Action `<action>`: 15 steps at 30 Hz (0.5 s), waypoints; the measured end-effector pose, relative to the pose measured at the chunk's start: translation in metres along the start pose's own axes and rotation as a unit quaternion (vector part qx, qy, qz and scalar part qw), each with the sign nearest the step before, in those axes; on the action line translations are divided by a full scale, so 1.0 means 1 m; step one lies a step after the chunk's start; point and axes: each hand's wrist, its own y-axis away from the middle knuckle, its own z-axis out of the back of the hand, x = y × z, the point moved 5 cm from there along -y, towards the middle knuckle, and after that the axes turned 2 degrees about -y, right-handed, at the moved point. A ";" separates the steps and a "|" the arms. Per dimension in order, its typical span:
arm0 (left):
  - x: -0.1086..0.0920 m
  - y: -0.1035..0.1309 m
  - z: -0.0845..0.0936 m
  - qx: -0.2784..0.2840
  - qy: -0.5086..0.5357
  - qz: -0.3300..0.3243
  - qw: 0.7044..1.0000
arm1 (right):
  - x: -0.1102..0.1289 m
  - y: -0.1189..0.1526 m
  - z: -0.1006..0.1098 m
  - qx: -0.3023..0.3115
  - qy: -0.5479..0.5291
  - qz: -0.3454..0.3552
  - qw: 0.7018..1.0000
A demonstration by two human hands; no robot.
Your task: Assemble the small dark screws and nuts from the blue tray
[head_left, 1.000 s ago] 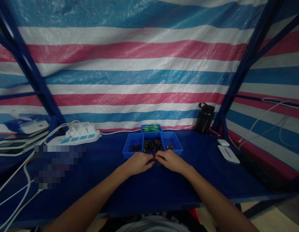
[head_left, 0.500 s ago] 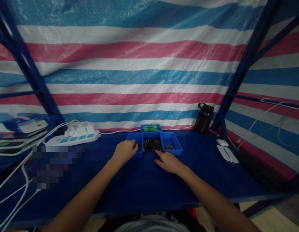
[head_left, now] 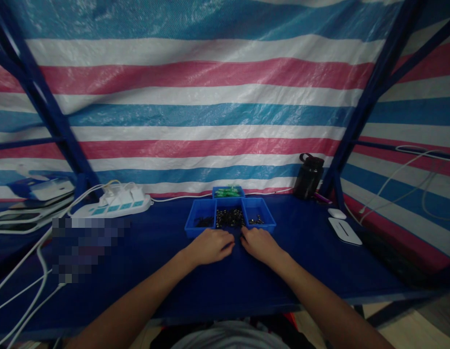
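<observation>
My left hand (head_left: 211,245) is closed with its fingers curled, just in front of the left blue bin (head_left: 189,224). My right hand (head_left: 260,244) faces it a short gap away, fingertips pinched together by the front of the middle bin. Anything in either hand is too small or hidden to make out. Small dark pieces (head_left: 205,222) lie in the left bin. Many small black, shiny parts (head_left: 229,217) fill the middle one. A few shiny metal parts (head_left: 256,220) sit in the right blue bin (head_left: 270,215).
Behind stands a blue bin holding green pieces (head_left: 226,192). A white power strip (head_left: 116,209) with plugs and cables lies left, near stacked devices (head_left: 24,218). At right are a dark bottle (head_left: 308,177) and a flat white device (head_left: 344,230). Blue frame posts flank the table (head_left: 210,291).
My left hand has come out of the left bin, moving right and towards me. My right hand has drawn back slightly to the right, its fingertips now pinched.
</observation>
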 end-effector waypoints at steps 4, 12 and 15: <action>-0.004 0.000 -0.008 0.035 0.016 -0.016 0.999 | 0.002 0.001 0.000 0.003 0.009 -0.003 1.000; 0.004 0.000 -0.010 0.027 0.011 0.008 1.000 | 0.016 0.004 0.002 0.008 -0.012 0.083 0.996; 0.004 0.001 -0.011 0.029 0.016 0.005 0.999 | 0.013 0.003 0.003 -0.001 -0.004 0.051 0.999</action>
